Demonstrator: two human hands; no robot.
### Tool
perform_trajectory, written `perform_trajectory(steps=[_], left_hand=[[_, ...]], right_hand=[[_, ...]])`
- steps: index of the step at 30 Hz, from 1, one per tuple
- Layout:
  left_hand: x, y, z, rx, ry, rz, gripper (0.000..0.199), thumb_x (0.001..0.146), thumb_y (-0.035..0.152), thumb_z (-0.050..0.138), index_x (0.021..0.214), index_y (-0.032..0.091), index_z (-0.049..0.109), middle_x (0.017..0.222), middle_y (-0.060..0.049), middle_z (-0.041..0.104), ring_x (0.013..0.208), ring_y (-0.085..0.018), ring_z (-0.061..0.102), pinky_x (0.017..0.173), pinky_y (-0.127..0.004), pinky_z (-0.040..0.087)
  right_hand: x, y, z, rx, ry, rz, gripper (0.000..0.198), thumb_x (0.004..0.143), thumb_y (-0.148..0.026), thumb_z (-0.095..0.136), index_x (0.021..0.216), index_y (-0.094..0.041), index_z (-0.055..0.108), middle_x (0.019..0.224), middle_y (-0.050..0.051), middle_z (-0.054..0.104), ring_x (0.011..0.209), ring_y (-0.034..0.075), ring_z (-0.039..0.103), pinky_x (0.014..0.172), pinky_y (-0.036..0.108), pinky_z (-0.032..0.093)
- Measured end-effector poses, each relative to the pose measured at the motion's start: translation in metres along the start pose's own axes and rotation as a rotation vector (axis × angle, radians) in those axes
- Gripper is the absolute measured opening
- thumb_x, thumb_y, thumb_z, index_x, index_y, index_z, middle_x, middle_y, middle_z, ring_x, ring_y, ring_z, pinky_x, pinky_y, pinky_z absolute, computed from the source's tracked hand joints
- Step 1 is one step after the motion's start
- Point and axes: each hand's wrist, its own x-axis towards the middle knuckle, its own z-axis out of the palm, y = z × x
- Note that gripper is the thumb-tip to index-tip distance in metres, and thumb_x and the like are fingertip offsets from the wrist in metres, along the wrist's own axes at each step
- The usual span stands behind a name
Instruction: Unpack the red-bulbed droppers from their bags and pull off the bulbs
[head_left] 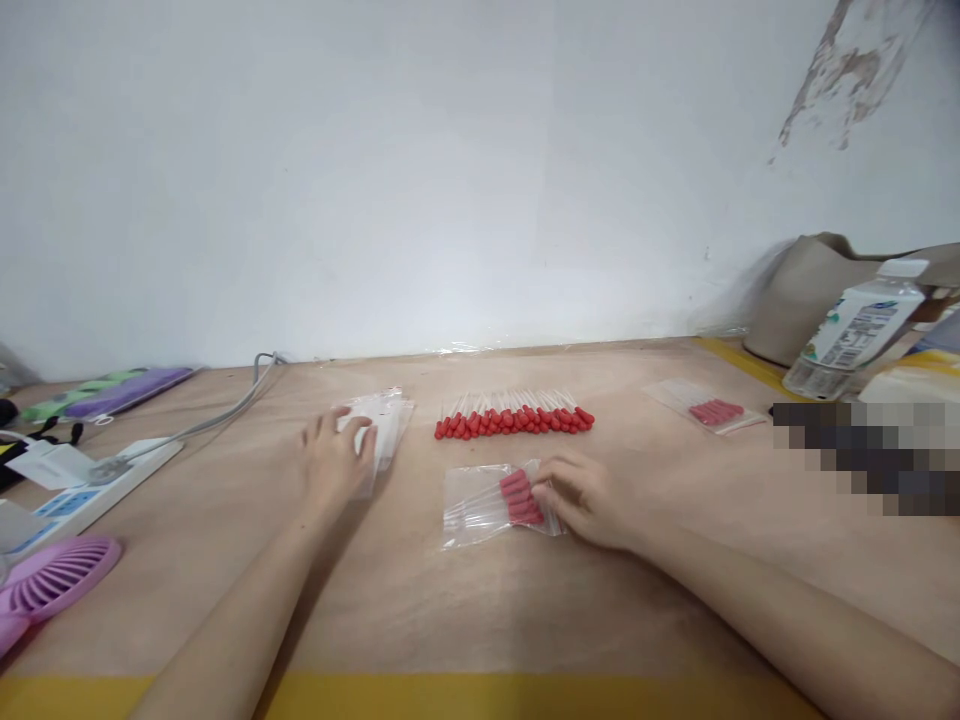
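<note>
Pinching a filled bag [499, 506], R hand [589, 498] had a 2nd filled bag [709, 408] beyond-right; L hand [335, 455], loosely open, was over spare bags [388, 425]; red-tipped sticks [514, 422], unbagged, lay btwn/beyond hands.

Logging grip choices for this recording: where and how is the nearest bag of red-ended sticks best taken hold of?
Probably pinch the bag over its red ends, coming from the right, where the right hand is. The ends lie bunched near that side and look thickest, while the thin white sticks point left.
</note>
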Motion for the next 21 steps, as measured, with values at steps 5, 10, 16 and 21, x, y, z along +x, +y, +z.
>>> perform_trajectory(steps=[5,10,16,21], left_hand=[[-0.030,0.068,-0.013,-0.516,-0.367,0.326,0.029,0.087,0.036,0.038,0.100,0.021,0.061,0.117,-0.006,0.051,0.110,-0.020,0.047,0.096,-0.034,0.036],[-0.052,0.105,-0.019,-0.702,-0.626,0.546,0.038,0.091,0.034,0.034,0.126,0.026,0.042,0.134,-0.003,0.040,0.125,-0.019,0.033,0.104,-0.039,0.029],[-0.053,0.101,-0.019,-0.686,-0.768,0.618,0.045,0.090,0.037,0.034,0.134,0.029,0.028,0.141,-0.001,0.029,0.129,-0.019,0.027,0.105,-0.041,0.027],[-0.055,0.095,-0.021,-0.651,-0.786,0.595,0.055,0.085,0.044,0.044,0.135,0.031,0.025,0.142,-0.002,0.026,0.129,-0.022,0.027,0.104,-0.042,0.028]], right_hand=[[0.002,0.019,-0.011,-0.121,0.040,0.497,0.029,0.080,-0.040,0.045,0.067,-0.016,0.056,0.062,0.001,0.057,0.057,0.013,0.050,0.054,0.024,0.036],[0.000,0.016,-0.006,-0.098,-0.103,0.618,0.046,0.079,-0.052,0.039,0.054,-0.016,0.053,0.049,-0.003,0.046,0.049,0.010,0.041,0.050,0.023,0.028],[0.001,0.005,0.000,-0.027,-0.185,0.570,0.043,0.078,-0.052,0.043,0.059,-0.017,0.060,0.051,-0.004,0.048,0.052,0.009,0.041,0.058,0.023,0.030],[-0.001,0.002,0.001,0.062,-0.222,0.555,0.037,0.076,-0.049,0.047,0.061,-0.018,0.062,0.054,-0.003,0.052,0.055,0.010,0.044,0.061,0.024,0.033]])
